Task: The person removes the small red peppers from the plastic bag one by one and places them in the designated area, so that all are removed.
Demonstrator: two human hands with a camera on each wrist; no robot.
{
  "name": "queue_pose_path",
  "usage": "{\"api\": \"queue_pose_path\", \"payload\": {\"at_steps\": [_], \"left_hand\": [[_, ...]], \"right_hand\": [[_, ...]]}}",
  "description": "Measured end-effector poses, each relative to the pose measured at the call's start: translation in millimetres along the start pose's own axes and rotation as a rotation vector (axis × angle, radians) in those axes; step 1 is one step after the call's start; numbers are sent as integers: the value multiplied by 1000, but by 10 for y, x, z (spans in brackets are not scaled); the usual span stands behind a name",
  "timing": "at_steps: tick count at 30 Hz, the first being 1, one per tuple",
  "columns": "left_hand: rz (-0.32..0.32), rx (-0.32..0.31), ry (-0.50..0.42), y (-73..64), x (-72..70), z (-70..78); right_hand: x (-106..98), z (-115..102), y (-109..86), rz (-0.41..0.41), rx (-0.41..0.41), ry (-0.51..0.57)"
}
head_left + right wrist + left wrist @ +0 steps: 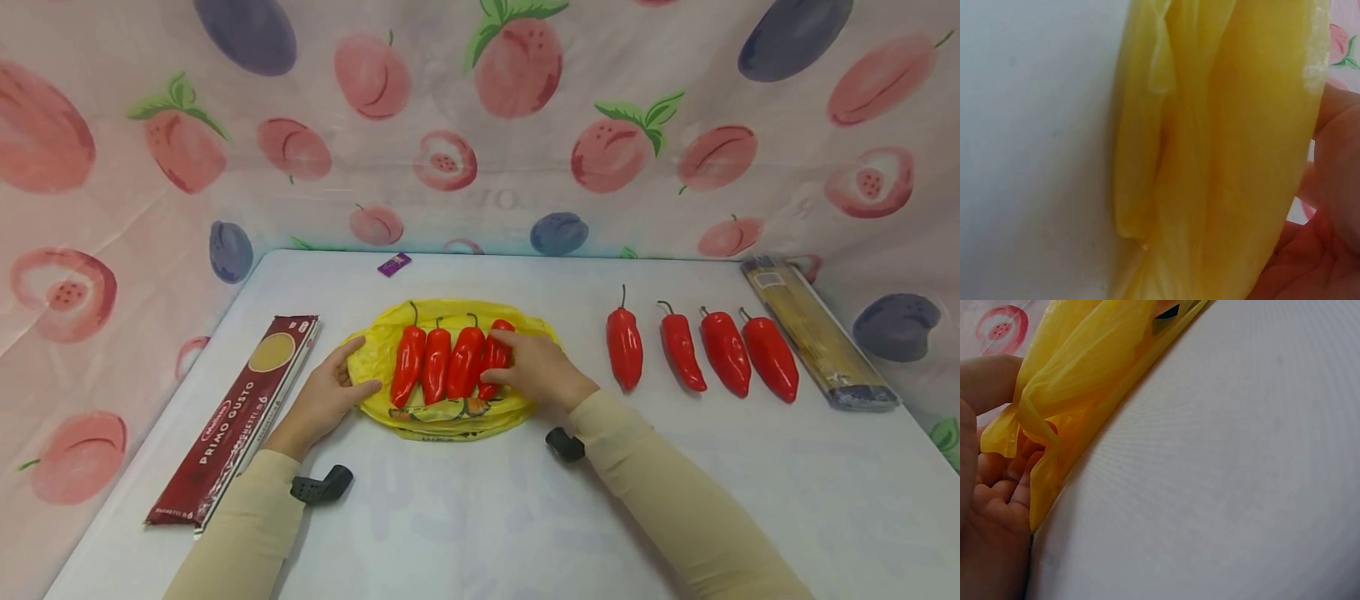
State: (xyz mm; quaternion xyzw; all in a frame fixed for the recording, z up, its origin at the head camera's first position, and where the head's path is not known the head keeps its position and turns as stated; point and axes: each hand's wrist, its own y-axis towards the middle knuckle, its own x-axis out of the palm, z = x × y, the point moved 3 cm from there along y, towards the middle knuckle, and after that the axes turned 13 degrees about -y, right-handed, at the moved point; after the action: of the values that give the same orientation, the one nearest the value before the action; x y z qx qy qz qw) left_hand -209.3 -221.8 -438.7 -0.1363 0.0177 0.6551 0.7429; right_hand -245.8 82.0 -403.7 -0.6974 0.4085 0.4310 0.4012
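Observation:
A yellow plastic bag (450, 422) lies on the white table with its mouth spread wide. Several glossy red peppers (437, 367) are side by side in it, stems pointing away from me. At the bag's left edge is my left hand (324, 406), thumb and fingers spread; in the left wrist view the bag's yellow film (1079, 375) hangs over its fingers. My right hand (542, 367) pinches the rightmost pepper in the bag (495, 357) between thumb and fingers. In the right wrist view, the bag's side (1254, 137) hides part of that hand.
Several more red peppers (624, 350) lie in a row on the right. Beyond them is a clear pack of spaghetti (817, 333). A dark red spaghetti pack (232, 425) lies on the left, a small purple packet (394, 264) near the back edge. Fruit-print cloth (495, 192) hangs behind.

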Motion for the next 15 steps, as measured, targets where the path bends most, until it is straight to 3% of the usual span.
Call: {"api": "queue_pose_path", "payload": {"at_steps": [15], "left_hand": [[15, -14, 8, 28, -5, -31]], "right_hand": [[-42, 43, 13, -72, 11, 83]]}}
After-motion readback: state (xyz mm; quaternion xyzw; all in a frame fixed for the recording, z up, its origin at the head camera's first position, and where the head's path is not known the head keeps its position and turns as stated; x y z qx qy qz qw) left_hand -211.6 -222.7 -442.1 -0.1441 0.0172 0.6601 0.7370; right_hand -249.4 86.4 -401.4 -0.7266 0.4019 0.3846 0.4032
